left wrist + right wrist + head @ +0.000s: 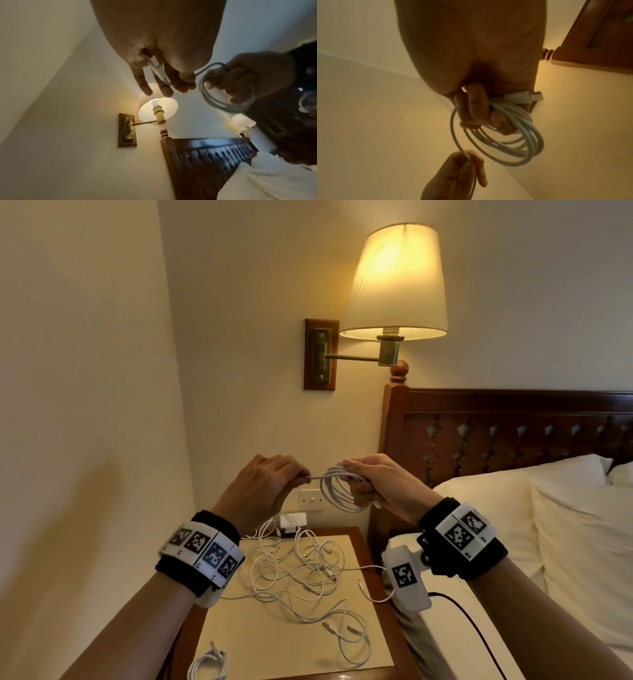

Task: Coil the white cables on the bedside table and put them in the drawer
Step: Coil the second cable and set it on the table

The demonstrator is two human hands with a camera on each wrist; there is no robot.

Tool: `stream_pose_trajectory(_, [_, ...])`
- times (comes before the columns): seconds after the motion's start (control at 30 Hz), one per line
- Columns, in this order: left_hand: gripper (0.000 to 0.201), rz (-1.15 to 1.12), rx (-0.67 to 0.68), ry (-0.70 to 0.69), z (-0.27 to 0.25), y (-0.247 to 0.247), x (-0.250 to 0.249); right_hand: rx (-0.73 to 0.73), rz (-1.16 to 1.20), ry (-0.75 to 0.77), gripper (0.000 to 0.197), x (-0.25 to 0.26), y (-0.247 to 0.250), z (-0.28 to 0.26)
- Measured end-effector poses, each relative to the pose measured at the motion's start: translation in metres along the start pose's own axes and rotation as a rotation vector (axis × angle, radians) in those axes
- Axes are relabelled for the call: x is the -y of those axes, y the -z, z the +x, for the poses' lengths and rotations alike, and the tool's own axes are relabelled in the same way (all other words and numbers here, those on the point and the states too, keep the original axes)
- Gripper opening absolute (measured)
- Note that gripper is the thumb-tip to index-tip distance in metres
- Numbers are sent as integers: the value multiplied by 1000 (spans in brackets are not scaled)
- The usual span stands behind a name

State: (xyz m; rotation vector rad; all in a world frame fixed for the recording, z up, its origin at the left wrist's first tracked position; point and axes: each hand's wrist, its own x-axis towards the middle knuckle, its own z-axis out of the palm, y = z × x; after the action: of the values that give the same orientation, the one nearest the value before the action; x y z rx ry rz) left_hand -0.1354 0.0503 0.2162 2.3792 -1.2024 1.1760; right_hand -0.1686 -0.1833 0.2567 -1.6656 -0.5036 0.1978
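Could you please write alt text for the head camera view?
Above a bedside table, the right hand grips a coiled white cable while the left hand pinches its free end. Loose white cables lie tangled on the table, beside a bed with a lit wall lamp above.

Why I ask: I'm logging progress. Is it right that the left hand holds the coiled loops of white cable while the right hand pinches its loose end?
Not quite: the hands are swapped. In the head view the right hand grips the coiled loops of white cable, and the left hand pinches its loose end.
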Motion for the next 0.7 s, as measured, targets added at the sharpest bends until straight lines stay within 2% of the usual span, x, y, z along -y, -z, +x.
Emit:
stream_pose_trajectory(0.1, [23, 118, -88, -31, -2, -7, -2, -18, 143, -37, 34, -2, 2, 2])
stream_pose_trajectory(0.17, [19, 164, -108, -48, -4, -11, -6, -43, 259, -69, 37, -1, 3, 4])
stream_pose_trajectory(0.33, [17, 55, -171, 10, -5, -19, -8, -79, 496, -122, 40, 4, 8, 6])
stream_pose_trajectory(0.4, [19, -174, -262, 175, 0, -21, -7, -68, 525, -126, 40, 7, 7, 5])
stream_pose_trajectory(0.57, [11, -862, -436, 786, 18, -26, -21, -55, 553, -130, 44, 9, -10, 10])
stream_pose_trajectory(0.63, [8, -1076, -458, 967, 24, -24, -30, -62, 572, -125, 46, 9, -13, 12])
stream_pose_trajectory(0.7, [9, -1285, -430, 1074, 28, -21, -37, -74, 565, -124, 46, 9, -14, 13])
